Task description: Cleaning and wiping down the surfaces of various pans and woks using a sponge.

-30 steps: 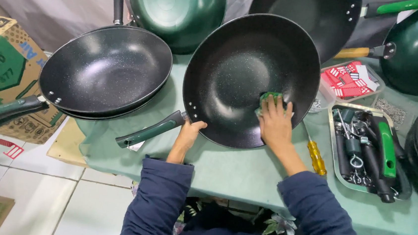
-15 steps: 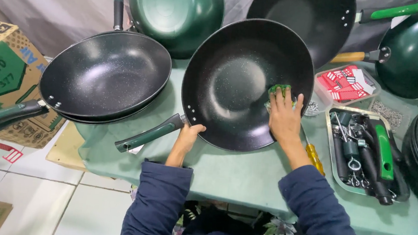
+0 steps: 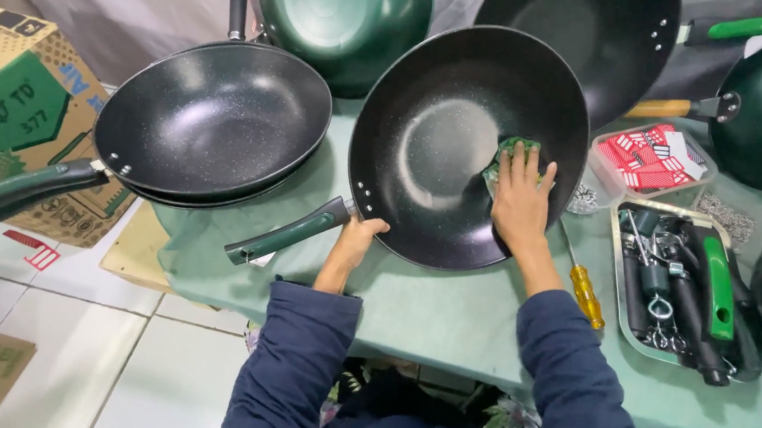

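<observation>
Dark blue sleeves come up from the bottom edge, at 6 o'clock, and both arms reach over the green table cover (image 3: 445, 323). The left hand (image 3: 356, 239) is closed around the near rim of the black pan (image 3: 441, 146), just beside the place where the dark green handle (image 3: 289, 232) joins it; the handle points toward 8 o'clock. The pan is tilted, with its inside facing the person, and its lower edge rests on the cover. The right hand (image 3: 518, 202) lies flat inside the pan at about 3 o'clock of its bowl, fingers stretched and close together, pressing on a green sponge (image 3: 513, 152) whose edge shows past the fingertips. At 4 o'clock from this hand a screwdriver (image 3: 582, 284) with a yellow grip lies on the cover, and further right is a metal tray (image 3: 620, 287) with handles and small parts. At 9 o'clock another black pan (image 3: 212, 119) sits on top of a second one, near a cardboard box (image 3: 8, 112). Farther, at 11 to 1 o'clock, a green pan (image 3: 347, 17) and one more black pan (image 3: 585, 40) stand behind.
</observation>
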